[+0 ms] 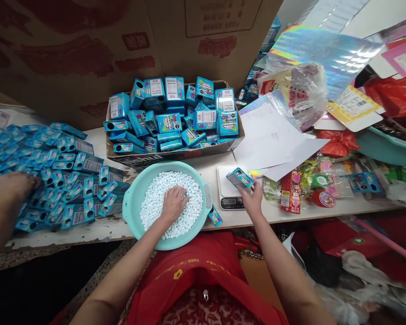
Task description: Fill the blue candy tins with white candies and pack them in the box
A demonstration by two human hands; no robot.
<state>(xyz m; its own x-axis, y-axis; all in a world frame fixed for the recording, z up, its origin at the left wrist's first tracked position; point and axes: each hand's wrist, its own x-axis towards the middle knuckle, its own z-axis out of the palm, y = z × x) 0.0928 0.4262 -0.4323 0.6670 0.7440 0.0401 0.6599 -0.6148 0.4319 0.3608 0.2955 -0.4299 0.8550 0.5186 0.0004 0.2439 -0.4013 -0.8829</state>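
My left hand [173, 204] reaches down into a round mint-green basin [128, 205], its fingers curled into the small white candies [162, 185] that fill it. My right hand [253, 196] grips a small blue candy box [240, 177] by its right end. That box is tilted over the white plate of a small digital scale [222, 180], whose dark display faces me. Whether the box touches the plate, I cannot tell. Another blue box [215, 216] lies between the basin and the scale, partly under the basin's rim.
Behind the basin stands a carton [237, 140] heaped with blue boxes. Many more blue boxes [77, 180] lie at the left, where another person's hand [11, 187] rests among them. White papers [270, 135], plastic bags and candy packets [292, 192] cover the right side. A large cardboard box [88, 54] rises behind.
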